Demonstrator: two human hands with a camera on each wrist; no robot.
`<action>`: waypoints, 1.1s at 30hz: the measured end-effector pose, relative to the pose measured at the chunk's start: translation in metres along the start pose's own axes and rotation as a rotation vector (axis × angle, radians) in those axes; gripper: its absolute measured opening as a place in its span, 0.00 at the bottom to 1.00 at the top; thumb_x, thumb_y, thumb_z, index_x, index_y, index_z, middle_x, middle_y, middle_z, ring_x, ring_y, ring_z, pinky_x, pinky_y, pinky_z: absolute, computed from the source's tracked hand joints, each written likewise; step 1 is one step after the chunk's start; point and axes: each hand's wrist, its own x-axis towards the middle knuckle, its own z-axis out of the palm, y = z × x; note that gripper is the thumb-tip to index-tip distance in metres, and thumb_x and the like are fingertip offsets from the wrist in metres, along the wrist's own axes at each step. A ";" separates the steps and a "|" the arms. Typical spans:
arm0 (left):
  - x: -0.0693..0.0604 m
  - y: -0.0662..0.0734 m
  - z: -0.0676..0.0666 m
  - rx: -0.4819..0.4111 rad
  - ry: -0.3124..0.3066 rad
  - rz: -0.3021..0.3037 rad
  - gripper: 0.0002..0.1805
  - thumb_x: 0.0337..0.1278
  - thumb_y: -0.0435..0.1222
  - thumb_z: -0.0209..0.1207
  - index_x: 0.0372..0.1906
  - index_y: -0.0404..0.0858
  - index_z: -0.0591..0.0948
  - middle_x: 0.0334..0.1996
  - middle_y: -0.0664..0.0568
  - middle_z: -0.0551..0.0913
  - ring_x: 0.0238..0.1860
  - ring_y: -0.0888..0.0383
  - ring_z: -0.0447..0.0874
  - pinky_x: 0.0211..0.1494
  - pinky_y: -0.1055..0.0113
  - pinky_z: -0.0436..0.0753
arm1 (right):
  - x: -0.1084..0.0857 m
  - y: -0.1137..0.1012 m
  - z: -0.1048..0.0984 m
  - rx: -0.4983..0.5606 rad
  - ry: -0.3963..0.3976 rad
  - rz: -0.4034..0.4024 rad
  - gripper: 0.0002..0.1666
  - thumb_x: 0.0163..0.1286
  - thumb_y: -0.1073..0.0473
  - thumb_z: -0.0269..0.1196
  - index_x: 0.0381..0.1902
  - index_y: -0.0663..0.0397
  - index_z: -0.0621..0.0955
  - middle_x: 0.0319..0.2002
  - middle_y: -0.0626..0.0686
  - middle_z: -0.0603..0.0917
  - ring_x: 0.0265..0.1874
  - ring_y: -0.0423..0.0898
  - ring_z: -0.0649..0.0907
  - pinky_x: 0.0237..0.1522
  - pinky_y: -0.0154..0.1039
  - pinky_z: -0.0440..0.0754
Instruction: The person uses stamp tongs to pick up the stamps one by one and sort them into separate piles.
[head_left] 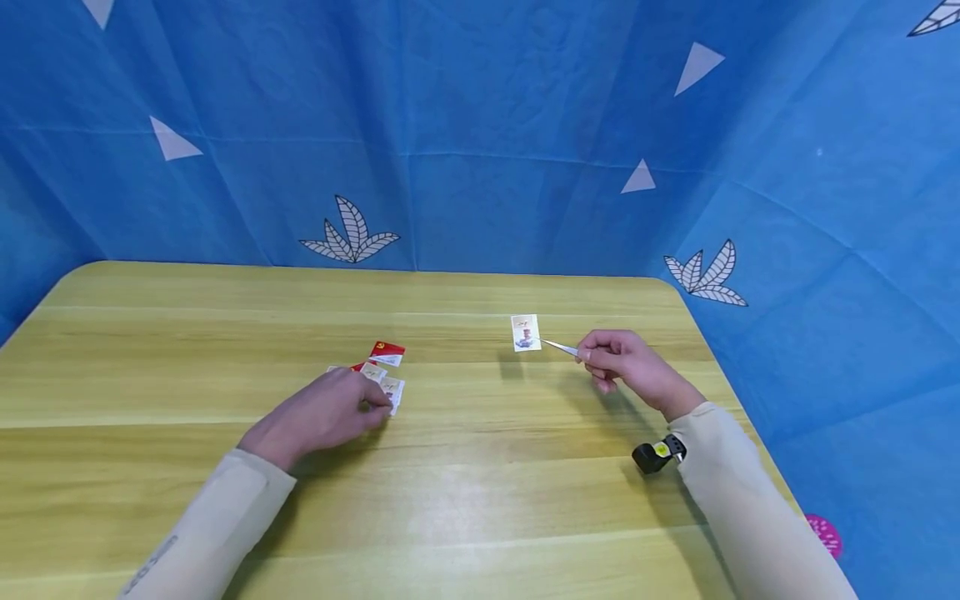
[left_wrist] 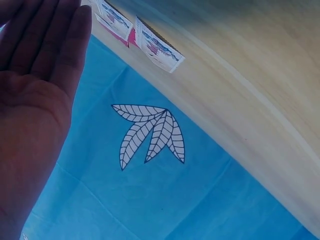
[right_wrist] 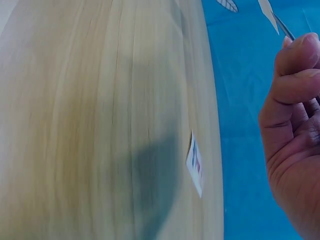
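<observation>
My right hand [head_left: 626,362] pinches a pair of slim metal tweezers [head_left: 561,347] between thumb and fingers. At their tip is a white postage stamp [head_left: 526,332] with a small printed figure; its shadow falls apart from it on the table, so it is raised. In the right wrist view the tweezers [right_wrist: 284,26] grip the stamp [right_wrist: 268,15], partly cut off by the frame. My left hand [head_left: 330,417] reaches over several stamps [head_left: 392,392], its straight fingers [left_wrist: 70,50] close to them. Whether the fingertips press on a stamp is hidden. A red and white stamp [head_left: 387,353] lies just beyond.
Both hands work over a light wooden table [head_left: 465,500]. A blue cloth [head_left: 480,167] with leaf and triangle prints hangs behind it and at the right side. A black device [head_left: 652,456] is strapped at the right wrist. Another stamp [right_wrist: 195,167] shows on the table in the right wrist view.
</observation>
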 end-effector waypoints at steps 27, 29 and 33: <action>-0.001 0.000 0.001 -0.019 0.003 -0.003 0.09 0.58 0.35 0.66 0.43 0.41 0.89 0.33 0.58 0.83 0.34 0.57 0.74 0.27 0.66 0.70 | -0.054 0.047 -0.058 -0.007 0.142 -0.004 0.16 0.77 0.66 0.51 0.40 0.82 0.70 0.18 0.51 0.74 0.15 0.43 0.73 0.19 0.40 0.71; -0.001 0.001 0.000 -0.023 -0.004 -0.015 0.10 0.58 0.36 0.66 0.44 0.41 0.89 0.34 0.57 0.83 0.33 0.57 0.74 0.27 0.65 0.71 | -0.057 0.049 -0.061 0.000 0.150 -0.004 0.14 0.76 0.67 0.51 0.39 0.80 0.71 0.18 0.51 0.74 0.15 0.42 0.74 0.19 0.39 0.72; 0.000 0.001 -0.002 -0.026 -0.014 -0.031 0.11 0.57 0.37 0.67 0.44 0.41 0.89 0.36 0.56 0.84 0.35 0.56 0.74 0.28 0.65 0.72 | -0.062 0.052 -0.066 -0.019 0.152 0.010 0.14 0.76 0.67 0.51 0.39 0.81 0.71 0.18 0.51 0.74 0.15 0.43 0.74 0.19 0.38 0.73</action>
